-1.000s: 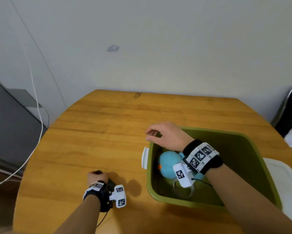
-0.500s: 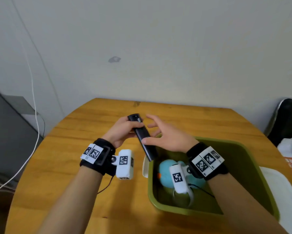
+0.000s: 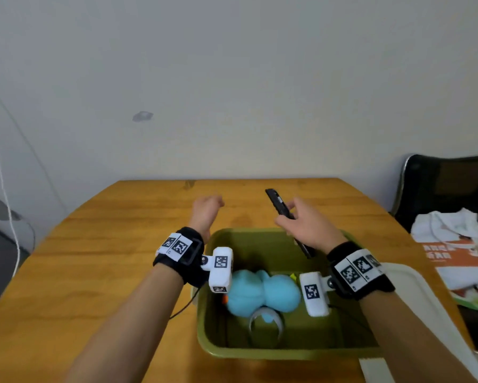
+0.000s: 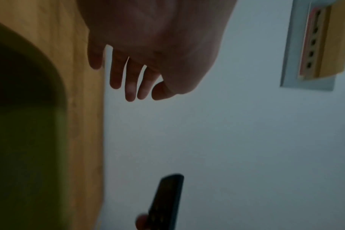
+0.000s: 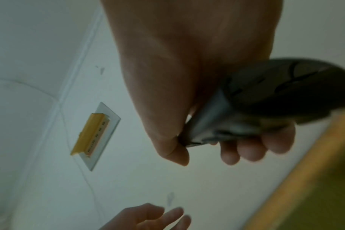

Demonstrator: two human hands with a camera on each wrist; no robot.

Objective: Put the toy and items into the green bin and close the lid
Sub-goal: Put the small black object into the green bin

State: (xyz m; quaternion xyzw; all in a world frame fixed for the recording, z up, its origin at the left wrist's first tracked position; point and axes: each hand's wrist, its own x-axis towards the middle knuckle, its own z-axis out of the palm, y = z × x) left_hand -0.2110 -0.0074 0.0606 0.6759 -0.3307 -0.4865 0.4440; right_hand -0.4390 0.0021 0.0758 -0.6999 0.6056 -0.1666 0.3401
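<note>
Soft, even indoor light in the head view, with faint shadows and wide-angle bending at the edges. Both wrist views are dim, backlit and motion-blurred.

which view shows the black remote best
The head view: the slim black remote control shows nearly full length, held by the right hand above the green plastic bin. The right wrist view shows only its blurred end against the palm. The left wrist view catches just its dark tip at the bottom edge.
</note>
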